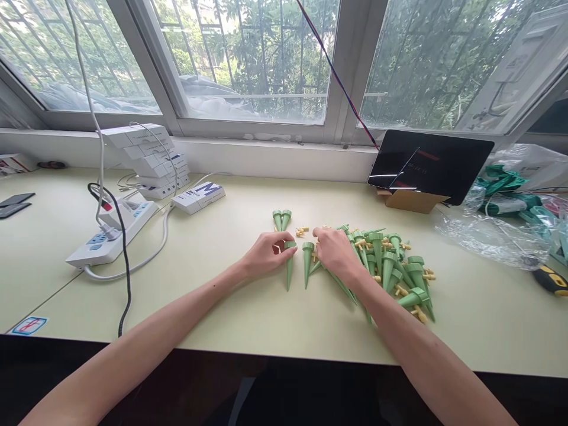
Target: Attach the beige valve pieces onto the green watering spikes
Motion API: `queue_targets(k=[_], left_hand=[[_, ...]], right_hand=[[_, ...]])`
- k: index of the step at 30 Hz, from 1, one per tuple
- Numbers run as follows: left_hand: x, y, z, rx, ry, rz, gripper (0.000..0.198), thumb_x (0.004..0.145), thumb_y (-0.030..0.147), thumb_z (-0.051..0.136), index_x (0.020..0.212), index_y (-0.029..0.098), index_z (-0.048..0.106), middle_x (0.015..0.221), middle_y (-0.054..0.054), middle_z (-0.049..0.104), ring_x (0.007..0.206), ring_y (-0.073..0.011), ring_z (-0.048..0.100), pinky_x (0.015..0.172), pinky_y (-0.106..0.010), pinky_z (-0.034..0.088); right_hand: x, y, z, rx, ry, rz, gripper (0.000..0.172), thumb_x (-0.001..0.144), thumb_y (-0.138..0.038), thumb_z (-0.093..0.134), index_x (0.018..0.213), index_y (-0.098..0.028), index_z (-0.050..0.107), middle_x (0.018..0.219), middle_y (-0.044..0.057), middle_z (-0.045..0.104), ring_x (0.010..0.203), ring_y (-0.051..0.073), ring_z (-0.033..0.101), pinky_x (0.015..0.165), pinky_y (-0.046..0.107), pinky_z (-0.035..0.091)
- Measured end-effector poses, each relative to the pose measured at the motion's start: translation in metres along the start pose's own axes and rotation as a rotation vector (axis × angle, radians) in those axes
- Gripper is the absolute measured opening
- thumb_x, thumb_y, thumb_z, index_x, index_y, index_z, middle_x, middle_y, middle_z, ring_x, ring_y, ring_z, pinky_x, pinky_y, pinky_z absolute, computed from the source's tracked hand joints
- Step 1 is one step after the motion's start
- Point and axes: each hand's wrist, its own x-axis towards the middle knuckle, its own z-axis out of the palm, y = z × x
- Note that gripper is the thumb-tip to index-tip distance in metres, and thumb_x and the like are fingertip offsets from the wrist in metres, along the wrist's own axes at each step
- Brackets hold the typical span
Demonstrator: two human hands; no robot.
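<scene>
Thumb and fingers of my left hand [267, 254] pinch the capped top of a green plastic spike [289, 273], whose tip points toward me. Just right of it lies another green cone-shaped spike [307, 269], untouched. My right hand [335, 251] is curled at the left side of a heap of green spikes [388, 266] mixed with small yellow valve pieces [418, 313]. Its fingertips are bent down and hidden, so what they hold does not show. Beyond my hands, two spikes [282, 219] lie side by side near a few loose yellow pieces [302, 231].
A dark tablet [430, 165] leans on a cardboard stand [415, 200] at the back right. Clear plastic wrap [497, 236] and a yellow-black tool [551, 280] lie at right. To the left are a power strip [113, 236], cables and stacked white boxes [151, 157].
</scene>
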Motion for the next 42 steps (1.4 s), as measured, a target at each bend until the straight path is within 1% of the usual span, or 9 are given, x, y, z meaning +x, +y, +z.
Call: queue_targets(k=[9,12,17,23,28,32,36,39,42], left_hand=[[0.000,-0.001,0.001,0.004,0.001,0.022,0.022,0.087,0.036,0.060,0.090,0.016,0.066,0.074,0.000,0.061,0.062,-0.0103,0.053,0.057,-0.022,0.048],[0.000,-0.001,0.001,0.007,-0.001,0.027,0.021,0.088,0.036,0.060,0.089,0.016,0.066,0.071,0.000,0.059,0.061,-0.0099,0.051,0.056,-0.021,0.046],[0.000,-0.001,0.001,0.003,-0.016,0.032,0.021,0.088,0.035,0.060,0.089,0.016,0.066,0.071,0.001,0.058,0.061,-0.0097,0.050,0.056,-0.021,0.045],[-0.001,0.000,0.002,0.003,-0.035,0.022,0.021,0.088,0.035,0.061,0.089,0.015,0.066,0.062,0.003,0.050,0.055,-0.0083,0.045,0.052,-0.020,0.040],[-0.001,0.001,0.004,0.001,-0.045,0.026,0.022,0.088,0.037,0.061,0.089,0.015,0.067,0.060,0.004,0.046,0.052,-0.0078,0.040,0.049,-0.020,0.036],[-0.002,-0.001,0.005,-0.020,-0.075,0.033,0.024,0.089,0.038,0.060,0.091,0.015,0.066,0.059,0.005,0.041,0.049,-0.0067,0.034,0.047,-0.020,0.032],[-0.003,0.001,0.007,-0.026,-0.101,0.036,0.021,0.088,0.036,0.060,0.091,0.015,0.065,0.056,0.007,0.035,0.046,-0.0057,0.028,0.046,-0.020,0.027],[-0.004,0.003,0.008,-0.029,-0.116,0.036,0.020,0.088,0.034,0.060,0.091,0.015,0.065,0.053,0.008,0.032,0.046,-0.0060,0.026,0.047,-0.021,0.025],[-0.004,0.005,0.009,-0.024,-0.132,0.038,0.019,0.089,0.033,0.059,0.092,0.016,0.065,0.051,0.009,0.030,0.046,-0.0066,0.024,0.048,-0.022,0.023]], right_hand=[[0.000,-0.002,-0.004,-0.025,-0.036,0.017,0.023,0.087,-0.003,0.046,0.095,-0.016,0.064,0.088,0.009,0.068,0.079,0.020,0.061,0.077,0.030,0.032],[0.001,-0.003,-0.003,-0.037,-0.038,0.032,0.021,0.087,-0.005,0.048,0.096,-0.016,0.064,0.093,0.010,0.068,0.082,0.021,0.062,0.078,0.030,0.032],[0.005,-0.004,0.001,-0.046,-0.043,0.057,0.021,0.085,-0.005,0.050,0.096,-0.016,0.064,0.093,0.010,0.068,0.085,0.022,0.064,0.077,0.031,0.033],[0.007,-0.004,0.006,-0.047,-0.029,0.053,0.020,0.084,-0.006,0.052,0.096,-0.016,0.064,0.092,0.010,0.069,0.086,0.023,0.064,0.079,0.031,0.033],[0.006,-0.005,0.006,-0.054,-0.021,0.033,0.022,0.085,-0.004,0.049,0.095,-0.016,0.064,0.092,0.010,0.068,0.085,0.022,0.063,0.079,0.032,0.032],[0.005,-0.005,0.007,-0.040,0.017,0.014,0.022,0.090,-0.007,0.045,0.096,-0.015,0.065,0.091,0.010,0.067,0.085,0.022,0.061,0.080,0.032,0.032],[0.004,-0.006,0.007,0.003,0.080,-0.011,0.023,0.092,-0.007,0.044,0.096,-0.014,0.066,0.089,0.010,0.067,0.084,0.021,0.060,0.082,0.032,0.034],[0.004,-0.007,0.007,0.045,0.137,-0.019,0.026,0.093,-0.007,0.042,0.097,-0.014,0.067,0.089,0.010,0.066,0.085,0.022,0.060,0.084,0.033,0.036],[0.004,-0.006,0.008,0.096,0.223,-0.027,0.027,0.094,-0.008,0.042,0.099,-0.014,0.068,0.090,0.011,0.066,0.088,0.023,0.060,0.087,0.035,0.039]])
